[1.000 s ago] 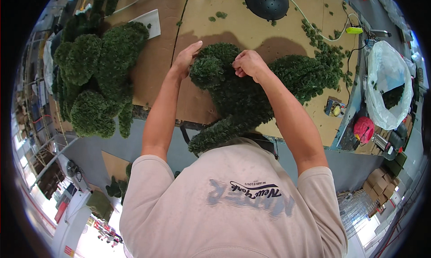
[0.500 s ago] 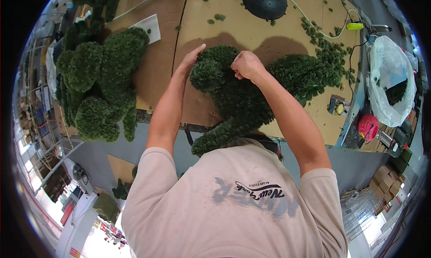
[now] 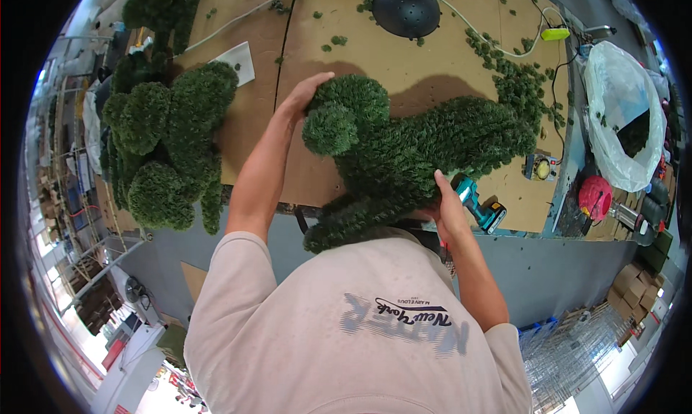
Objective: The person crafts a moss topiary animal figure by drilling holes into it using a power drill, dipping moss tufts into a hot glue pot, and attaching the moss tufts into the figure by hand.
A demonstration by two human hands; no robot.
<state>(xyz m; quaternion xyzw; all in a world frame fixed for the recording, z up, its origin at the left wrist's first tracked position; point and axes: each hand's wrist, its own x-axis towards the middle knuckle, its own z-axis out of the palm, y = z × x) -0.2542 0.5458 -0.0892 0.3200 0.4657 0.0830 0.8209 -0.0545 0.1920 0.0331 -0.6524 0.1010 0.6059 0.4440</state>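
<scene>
A dark green topiary animal figure (image 3: pixel 432 140), covered in artificial foliage, lies across the table's near edge in front of me. Its rounded head end points left, and a leg-like part hangs toward my body. My left hand (image 3: pixel 306 95) cups the far left side of the head, its fingers partly hidden behind the foliage. Lower down, my right hand (image 3: pixel 448 210) grips the body's near side, thumb on top and fingers underneath. Just right of that hand a teal and black cordless drill (image 3: pixel 479 208) lies on the table.
More topiary figures (image 3: pixel 169 118) stand at the left. Loose foliage tufts (image 3: pixel 519 86) are scattered at the right, near a black perforated dome (image 3: pixel 406 10). A pale cable (image 3: pixel 249 14) crosses the far side. A plastic-lined container (image 3: pixel 626 115) and a red round object (image 3: pixel 595 197) sit at the right.
My right hand has left the top of the figure near its head and come down to the body's near side. The cordless drill now shows beside it. My left hand stays at the head.
</scene>
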